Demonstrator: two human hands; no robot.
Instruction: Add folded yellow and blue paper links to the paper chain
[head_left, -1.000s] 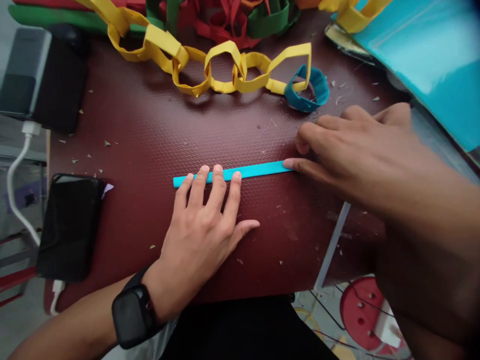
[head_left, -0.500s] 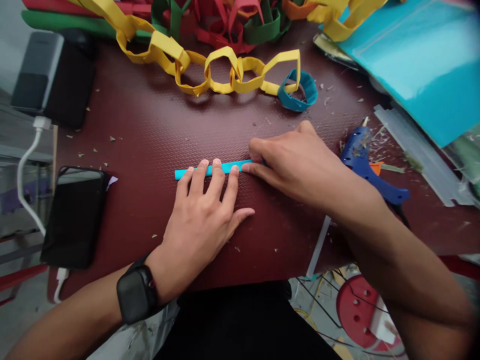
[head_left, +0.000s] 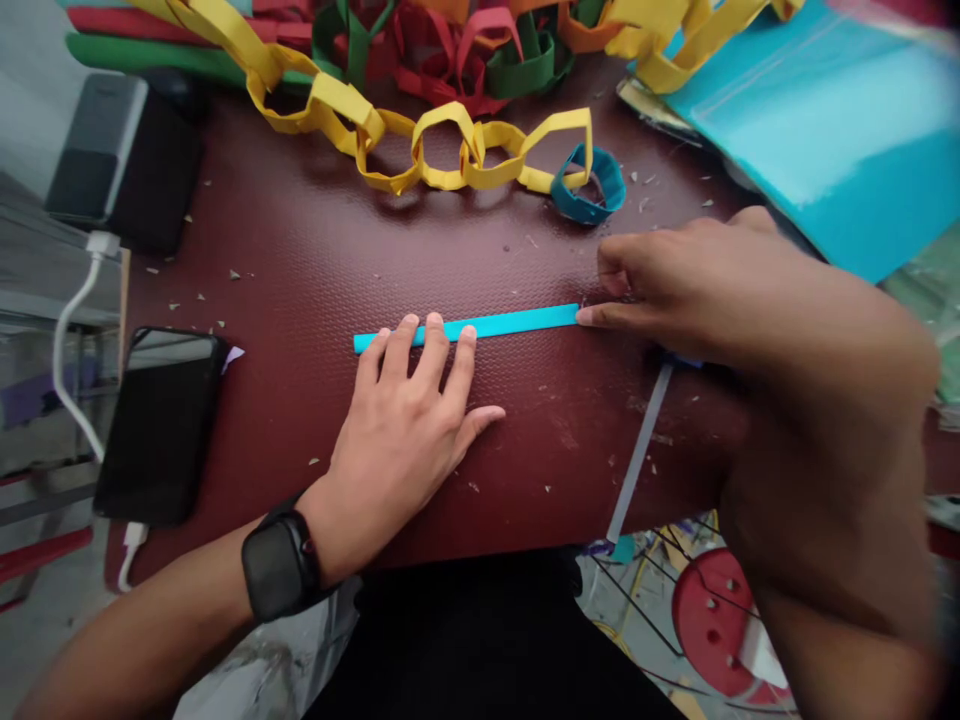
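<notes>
A narrow turquoise folded paper strip (head_left: 525, 320) lies flat and slightly slanted on the dark red table (head_left: 300, 230). Spread fingers of my left hand (head_left: 409, 415) rest on its left half, pressing it down. At the strip's right end, the thumb tip of my right hand (head_left: 697, 275) touches the paper, while its other fingers are curled in above the table. Beyond the strip, a blue paper ring (head_left: 589, 205) is linked to the end of a yellow paper chain (head_left: 450, 175).
Red, green and orange paper loops (head_left: 457, 50) pile up at the back. At left are a power bank (head_left: 124, 160) and a phone (head_left: 161, 425), both cabled. Turquoise sheets (head_left: 817, 130) lie at right. A glue stick (head_left: 640, 455) pokes out beneath my right arm.
My right hand has slid rightward along the strip to its end, uncovering more of it. My left hand has stayed on the paper. The right arm now covers most of the blue glue gun.
</notes>
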